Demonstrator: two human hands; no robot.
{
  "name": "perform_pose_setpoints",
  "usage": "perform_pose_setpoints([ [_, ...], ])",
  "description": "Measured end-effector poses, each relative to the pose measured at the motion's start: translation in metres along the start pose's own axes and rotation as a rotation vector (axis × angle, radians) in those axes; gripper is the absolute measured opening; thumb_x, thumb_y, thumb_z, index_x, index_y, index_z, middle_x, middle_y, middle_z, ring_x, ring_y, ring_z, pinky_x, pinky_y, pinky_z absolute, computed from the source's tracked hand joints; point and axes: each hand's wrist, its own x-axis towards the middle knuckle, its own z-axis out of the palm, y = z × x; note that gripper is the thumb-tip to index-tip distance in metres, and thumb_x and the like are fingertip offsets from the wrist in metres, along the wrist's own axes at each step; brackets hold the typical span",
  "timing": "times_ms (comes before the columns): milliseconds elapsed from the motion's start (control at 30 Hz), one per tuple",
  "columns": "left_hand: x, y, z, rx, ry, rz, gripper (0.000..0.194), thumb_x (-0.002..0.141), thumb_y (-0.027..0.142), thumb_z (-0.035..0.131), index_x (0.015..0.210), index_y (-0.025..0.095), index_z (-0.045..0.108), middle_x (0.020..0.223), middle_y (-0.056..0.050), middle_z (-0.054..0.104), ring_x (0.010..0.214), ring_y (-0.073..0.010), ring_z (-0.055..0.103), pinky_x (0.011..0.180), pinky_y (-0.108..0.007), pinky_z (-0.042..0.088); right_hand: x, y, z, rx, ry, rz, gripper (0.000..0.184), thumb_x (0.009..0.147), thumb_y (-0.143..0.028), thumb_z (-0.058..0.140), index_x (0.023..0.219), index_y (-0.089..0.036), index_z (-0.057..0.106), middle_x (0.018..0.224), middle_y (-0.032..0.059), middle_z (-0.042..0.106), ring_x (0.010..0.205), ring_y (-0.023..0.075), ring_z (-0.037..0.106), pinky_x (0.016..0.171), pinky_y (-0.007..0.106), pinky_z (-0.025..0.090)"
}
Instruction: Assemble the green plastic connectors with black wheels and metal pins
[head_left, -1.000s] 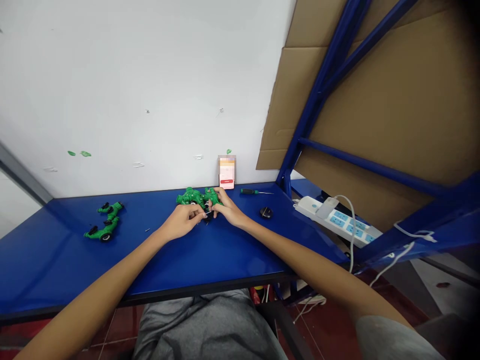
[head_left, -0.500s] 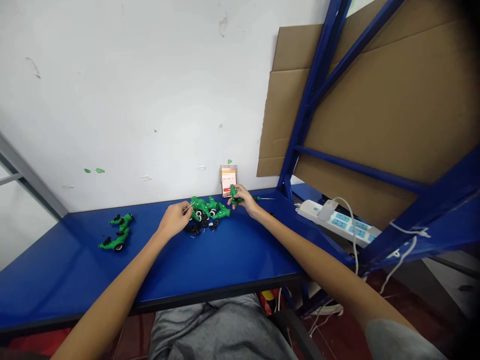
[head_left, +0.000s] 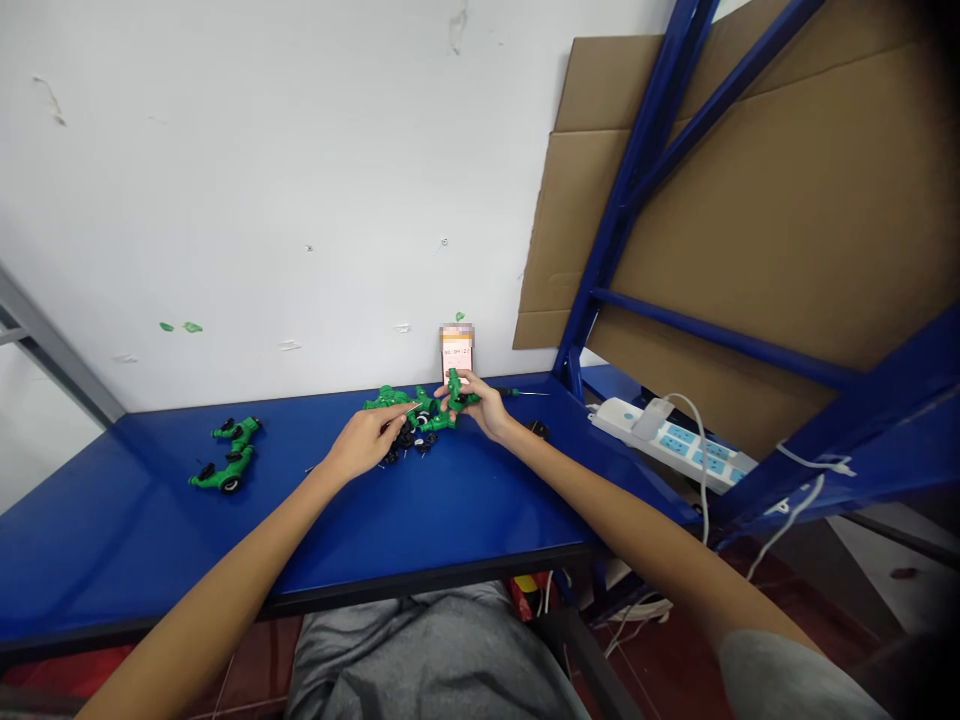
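Note:
My left hand (head_left: 365, 443) reaches over a heap of green plastic parts and black wheels (head_left: 409, 422), with a thin metal screw (head_left: 406, 411) pinched in its fingertips. My right hand (head_left: 480, 400) grips a small green plastic part (head_left: 454, 390) upright just beyond the heap, close to the left fingertips. Behind that hand lies a green-handled screwdriver (head_left: 510, 392) on the blue table (head_left: 360, 530). Two assembled green toy vehicles with black wheels (head_left: 229, 458) sit to the left.
A phone or timer (head_left: 456, 352) leans on the white wall behind the heap. A small black object (head_left: 538, 430) sits at the right, near the table edge. A white power strip (head_left: 660, 440) lies beyond it, beside a blue metal frame (head_left: 600, 260) and cardboard sheets (head_left: 720, 200).
My right hand has moved left with the green part, toward the heap and my left hand. My left hand has shifted slightly right. The view has barely moved.

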Motion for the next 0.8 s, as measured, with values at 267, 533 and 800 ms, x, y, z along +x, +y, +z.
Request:
perform_pose_setpoints([
  [267, 0.001, -0.004, 0.004, -0.059, -0.01, 0.04, 0.034, 0.101, 0.021, 0.044, 0.126, 0.018, 0.068, 0.11, -0.01, 0.075, 0.098, -0.0233, 0.071, 0.09, -0.034, 0.053, -0.001, -0.003, 0.0, -0.002, 0.007, -0.013, 0.039, 0.077, -0.031, 0.061, 0.113, -0.022, 0.053, 0.095, 0.0068, 0.076, 0.072, 0.0237, 0.068, 0.056, 0.034, 0.052],
  [533, -0.003, 0.005, 0.004, -0.086, -0.096, 0.017, 0.033, 0.109, 0.04, 0.044, 0.133, 0.023, 0.059, 0.092, -0.002, 0.075, 0.067, -0.018, 0.065, 0.069, -0.028, 0.048, -0.006, 0.005, 0.013, 0.02, -0.004, 0.003, 0.039, 0.074, -0.029, 0.063, 0.111, -0.024, 0.051, 0.094, 0.0044, 0.075, 0.071, 0.0234, 0.068, 0.056, 0.035, 0.053],
  [800, -0.003, 0.004, 0.005, -0.092, -0.094, 0.021, 0.025, 0.109, 0.039, 0.042, 0.118, 0.023, 0.059, 0.089, 0.0, 0.074, 0.067, -0.0166, 0.063, 0.07, -0.027, 0.044, -0.005, 0.009, 0.011, 0.002, 0.01, 0.015, 0.042, 0.074, -0.029, 0.062, 0.114, -0.024, 0.05, 0.095, 0.0038, 0.076, 0.073, 0.0222, 0.069, 0.056, 0.033, 0.055],
])
